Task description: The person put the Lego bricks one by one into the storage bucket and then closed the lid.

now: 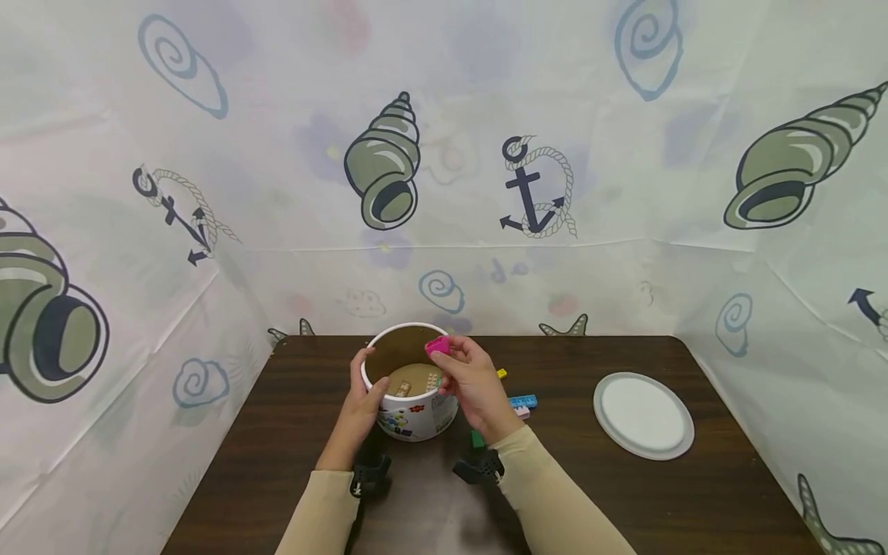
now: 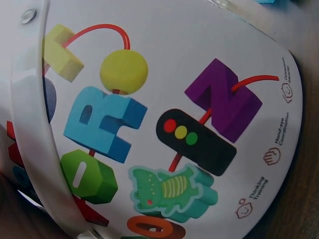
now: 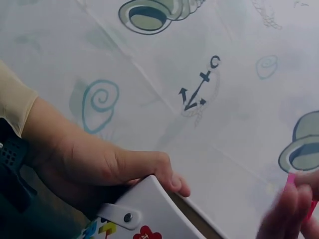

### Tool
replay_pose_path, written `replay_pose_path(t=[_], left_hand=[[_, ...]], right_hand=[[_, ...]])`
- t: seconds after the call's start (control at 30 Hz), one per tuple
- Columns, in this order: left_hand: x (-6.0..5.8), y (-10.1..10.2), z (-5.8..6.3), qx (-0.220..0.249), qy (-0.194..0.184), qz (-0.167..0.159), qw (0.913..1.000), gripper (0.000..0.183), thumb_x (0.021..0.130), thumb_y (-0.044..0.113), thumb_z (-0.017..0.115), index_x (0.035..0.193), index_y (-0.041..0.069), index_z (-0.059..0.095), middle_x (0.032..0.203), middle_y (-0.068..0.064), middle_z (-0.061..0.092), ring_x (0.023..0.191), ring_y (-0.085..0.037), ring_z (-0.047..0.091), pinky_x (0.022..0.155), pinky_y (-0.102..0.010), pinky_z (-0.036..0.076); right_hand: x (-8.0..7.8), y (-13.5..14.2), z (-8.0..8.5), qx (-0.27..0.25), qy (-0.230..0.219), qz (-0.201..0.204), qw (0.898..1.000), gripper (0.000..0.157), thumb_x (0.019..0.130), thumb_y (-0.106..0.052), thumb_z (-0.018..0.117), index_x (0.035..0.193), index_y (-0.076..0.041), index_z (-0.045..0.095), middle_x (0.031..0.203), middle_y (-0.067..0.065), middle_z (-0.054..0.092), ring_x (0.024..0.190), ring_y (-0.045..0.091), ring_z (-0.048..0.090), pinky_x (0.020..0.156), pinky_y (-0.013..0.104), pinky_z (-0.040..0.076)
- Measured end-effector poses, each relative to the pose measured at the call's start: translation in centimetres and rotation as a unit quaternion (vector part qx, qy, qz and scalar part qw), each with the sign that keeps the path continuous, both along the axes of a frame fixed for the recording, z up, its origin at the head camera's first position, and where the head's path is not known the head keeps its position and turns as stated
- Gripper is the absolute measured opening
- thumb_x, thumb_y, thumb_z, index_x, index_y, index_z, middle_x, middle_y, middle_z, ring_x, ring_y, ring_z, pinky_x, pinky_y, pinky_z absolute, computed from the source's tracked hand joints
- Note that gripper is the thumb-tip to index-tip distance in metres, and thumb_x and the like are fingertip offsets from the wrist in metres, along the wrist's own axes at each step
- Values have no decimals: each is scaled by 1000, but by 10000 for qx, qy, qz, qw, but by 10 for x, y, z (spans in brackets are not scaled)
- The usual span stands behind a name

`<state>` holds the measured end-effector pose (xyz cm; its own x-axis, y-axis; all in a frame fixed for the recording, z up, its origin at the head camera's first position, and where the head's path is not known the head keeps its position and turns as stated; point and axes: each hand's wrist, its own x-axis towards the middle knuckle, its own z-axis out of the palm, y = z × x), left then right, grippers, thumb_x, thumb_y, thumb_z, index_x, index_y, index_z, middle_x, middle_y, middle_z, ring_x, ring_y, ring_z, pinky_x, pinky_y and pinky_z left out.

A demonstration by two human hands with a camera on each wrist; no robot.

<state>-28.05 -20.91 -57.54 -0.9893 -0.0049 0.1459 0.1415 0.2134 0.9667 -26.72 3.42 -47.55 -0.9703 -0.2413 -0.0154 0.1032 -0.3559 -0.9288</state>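
Observation:
A round white bucket [image 1: 425, 425] with printed letters and toys on its side stands on the table. My left hand [image 1: 359, 405] holds the bucket's left rim, fingers outside and thumb over the front edge; the right wrist view also shows this left hand [image 3: 104, 159] at the rim. Between thumb and fingers, my right hand [image 1: 477, 381] pinches a bright pink block [image 1: 437, 346] over the bucket's right rim. A few small pieces, among them a tan block [image 1: 403, 388], lie on the bucket's floor. The bucket's printed wall [image 2: 164, 99] fills the left wrist view.
Right of the bucket lie a blue brick [image 1: 523, 401], a light pink brick [image 1: 522, 413], a yellow piece [image 1: 502, 373] and a green block [image 1: 477, 439], partly behind my right hand and wrist. A round white lid [image 1: 644, 416] rests farther right on the dark wooden table [image 1: 555, 493].

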Motion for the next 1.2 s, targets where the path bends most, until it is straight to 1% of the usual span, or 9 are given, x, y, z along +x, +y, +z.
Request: replay_pose_path(t=[0.07, 0.13, 0.3, 0.5, 0.63, 0.8, 0.9, 1.07, 1.2], left_hand=[[0, 0, 0, -24, -25, -4, 10000, 72, 107, 35, 59, 167, 28, 18, 172, -23, 26, 150, -52, 41, 124, -75, 29], [0, 0, 0, -32, -43, -14, 10000, 73, 107, 36, 59, 167, 29, 18, 172, -23, 27, 150, -51, 42, 124, -76, 29], [0, 0, -1, -64, -82, -2, 9999, 73, 108, 36, 59, 167, 30, 17, 171, -23, 28, 149, -50, 43, 123, -76, 30], [0, 0, -1, 3, -67, -40, 10000, 73, 108, 37, 60, 167, 30, 17, 171, -23, 27, 149, -49, 43, 123, -76, 30], [-1, -1, -2, -36, -18, -24, 10000, 73, 108, 38, 60, 166, 30, 18, 170, -23, 29, 148, -50, 44, 123, -76, 31], [0, -2, -2, -51, -13, 5, 10000, 73, 108, 41, 61, 166, 31, 18, 171, -23, 29, 148, -50, 44, 123, -77, 30], [0, -1, -2, -15, -29, 5, 10000, 73, 108, 39, 61, 166, 31, 18, 171, -25, 29, 148, -50, 44, 123, -76, 30], [1, 0, -1, 44, -23, -21, 10000, 71, 109, 34, 60, 167, 30, 18, 171, -24, 28, 148, -49, 43, 123, -73, 30], [1, 0, -1, 109, -14, -42, 9999, 71, 109, 32, 59, 167, 29, 18, 172, -23, 27, 149, -49, 41, 123, -73, 29]], right_hand=[[0, -2, 2, 242, 51, -22, 9997, 51, 103, -20, 76, 149, -9, 57, 119, 9, 62, 68, 11, 51, 60, 22, 52], [0, -4, 5, 467, 92, 49, 9989, 50, 102, -21, 77, 148, -13, 58, 115, 7, 59, 70, 13, 52, 60, 21, 50], [1, -7, 10, 871, 195, 400, 9952, 48, 102, -22, 78, 145, -16, 56, 111, 5, 63, 72, 15, 55, 58, 23, 48], [1, -9, 12, 1039, 329, 342, 9935, 47, 101, -22, 78, 142, -15, 57, 101, 2, 63, 68, 14, 53, 56, 24, 47], [1, -9, 12, 1171, 339, 334, 9920, 46, 102, -22, 78, 143, -17, 58, 102, 4, 64, 71, 15, 57, 58, 25, 49], [4, -7, 16, 1215, 507, 442, 9903, 47, 106, -21, 72, 151, -23, 58, 122, 15, 68, 78, 18, 60, 59, 25, 48], [5, -5, 20, 1233, 613, 434, 9895, 44, 108, -21, 68, 151, -25, 59, 130, 18, 69, 79, 18, 59, 58, 24, 47], [4, -1, 24, 1213, 612, 337, 9902, 37, 110, -20, 65, 147, -21, 64, 128, 20, 71, 78, 19, 59, 56, 24, 45], [5, 2, 25, 1183, 584, 326, 9907, 33, 110, -18, 65, 143, -17, 66, 120, 13, 72, 77, 19, 58, 56, 24, 45]])
